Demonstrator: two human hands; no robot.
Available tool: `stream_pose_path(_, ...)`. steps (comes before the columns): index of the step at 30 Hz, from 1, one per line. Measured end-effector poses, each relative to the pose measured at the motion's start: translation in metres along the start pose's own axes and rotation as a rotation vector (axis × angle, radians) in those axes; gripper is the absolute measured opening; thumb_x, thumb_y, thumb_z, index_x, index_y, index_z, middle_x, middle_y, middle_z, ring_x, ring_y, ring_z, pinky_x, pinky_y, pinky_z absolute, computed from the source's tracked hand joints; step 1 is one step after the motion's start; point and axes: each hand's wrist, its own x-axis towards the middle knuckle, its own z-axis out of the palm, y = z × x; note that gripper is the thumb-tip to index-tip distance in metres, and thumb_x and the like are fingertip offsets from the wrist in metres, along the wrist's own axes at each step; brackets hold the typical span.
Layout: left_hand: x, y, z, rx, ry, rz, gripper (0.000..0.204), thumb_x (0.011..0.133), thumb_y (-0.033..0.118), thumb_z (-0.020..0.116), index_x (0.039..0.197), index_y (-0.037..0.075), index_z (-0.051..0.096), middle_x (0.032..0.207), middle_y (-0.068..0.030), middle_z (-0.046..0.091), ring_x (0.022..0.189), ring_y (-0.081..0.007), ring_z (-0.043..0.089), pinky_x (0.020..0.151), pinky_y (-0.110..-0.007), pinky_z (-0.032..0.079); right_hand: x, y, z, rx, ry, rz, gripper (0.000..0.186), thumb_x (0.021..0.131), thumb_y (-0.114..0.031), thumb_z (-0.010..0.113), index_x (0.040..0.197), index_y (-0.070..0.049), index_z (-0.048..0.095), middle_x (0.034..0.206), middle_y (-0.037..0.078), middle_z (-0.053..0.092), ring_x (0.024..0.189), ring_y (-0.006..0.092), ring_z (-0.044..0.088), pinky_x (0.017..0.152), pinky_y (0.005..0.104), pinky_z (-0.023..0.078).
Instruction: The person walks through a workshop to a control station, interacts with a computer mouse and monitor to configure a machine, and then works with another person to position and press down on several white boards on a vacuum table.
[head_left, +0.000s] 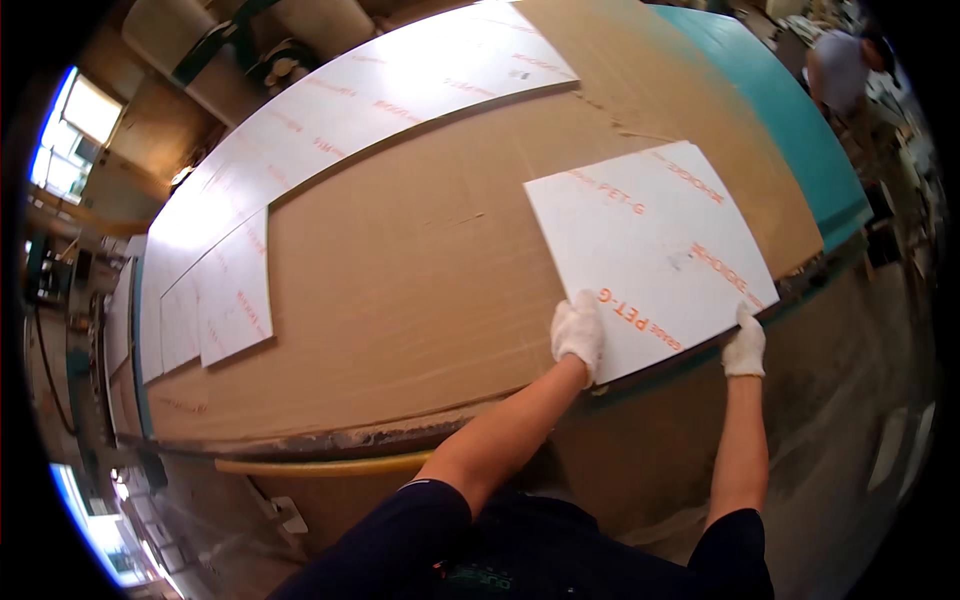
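Observation:
A white panel with orange print (650, 245) lies at the right part of a broad brown board surface (400, 290), its near edge at the table's front edge. My left hand (579, 335), in a white knitted glove, is closed on the panel's near left corner, thumb over the top face. At the near right corner, my right hand (744, 345), gloved the same way, grips the edge with the thumb on top and the fingers hidden below.
A long white panel (400, 85) lies along the far side, with smaller white pieces (235, 290) at the left. Teal surface (770, 100) borders the far right. A yellow bar (325, 465) runs below the front edge. Another person (845, 75) bends over at the far right.

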Motion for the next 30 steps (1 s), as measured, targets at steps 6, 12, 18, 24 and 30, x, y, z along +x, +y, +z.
stream_pose_path(6,0.012,-0.008,-0.151,0.409,-0.286,0.297,0.053,0.092,0.049,0.046,0.120,0.006,0.062,0.112,-0.0203,0.066,0.109,-0.0364,0.060,0.096,-0.041,0.045,-0.005,-0.059,-0.053,-0.516,0.364,-0.143,0.033,0.097,-0.036,0.052,0.089,-0.004,0.055,0.070,0.000,0.048,0.055,0.0103,0.046,0.048,0.0240,0.039)
stream_pose_path(12,0.029,-0.120,-0.373,0.443,0.381,0.180,0.053,0.089,0.044,0.052,0.124,0.006,0.060,0.123,-0.0194,0.061,0.116,-0.0342,0.056,0.101,-0.039,0.043,-0.091,0.043,0.143,-0.798,-0.403,-0.380,0.029,0.094,-0.018,0.052,0.110,0.007,0.057,0.082,0.005,0.058,0.069,0.0130,0.056,0.062,0.0264,0.048)
stream_pose_path(18,0.033,-0.190,-0.563,0.394,0.786,-0.050,0.056,0.084,0.043,0.057,0.126,0.005,0.060,0.115,-0.0191,0.065,0.109,-0.0321,0.060,0.095,-0.039,0.046,-0.245,0.170,0.353,-0.756,-1.051,-0.360,0.026,0.089,-0.005,0.058,0.113,0.005,0.059,0.100,0.012,0.065,0.094,0.0178,0.063,0.084,0.0293,0.050)
stream_pose_path(24,0.119,-0.236,-0.721,0.446,0.841,0.045,0.067,0.081,0.043,0.063,0.134,0.005,0.052,0.132,-0.0197,0.055,0.123,-0.0336,0.050,0.105,-0.040,0.040,-0.349,0.293,0.475,-0.768,-1.211,-0.303,0.042,0.087,-0.007,0.061,0.127,0.004,0.054,0.110,0.016,0.066,0.106,0.0223,0.064,0.093,0.0298,0.049)
stream_pose_path(30,0.199,-0.252,-0.801,0.389,0.717,0.019,0.070,0.079,0.044,0.067,0.134,0.005,0.050,0.138,-0.0173,0.049,0.130,-0.0332,0.042,0.108,-0.040,0.036,-0.413,0.355,0.568,-1.043,-1.048,-0.233,0.054,0.086,-0.010,0.062,0.134,0.007,0.045,0.128,0.022,0.057,0.119,0.0262,0.058,0.099,0.0328,0.045)
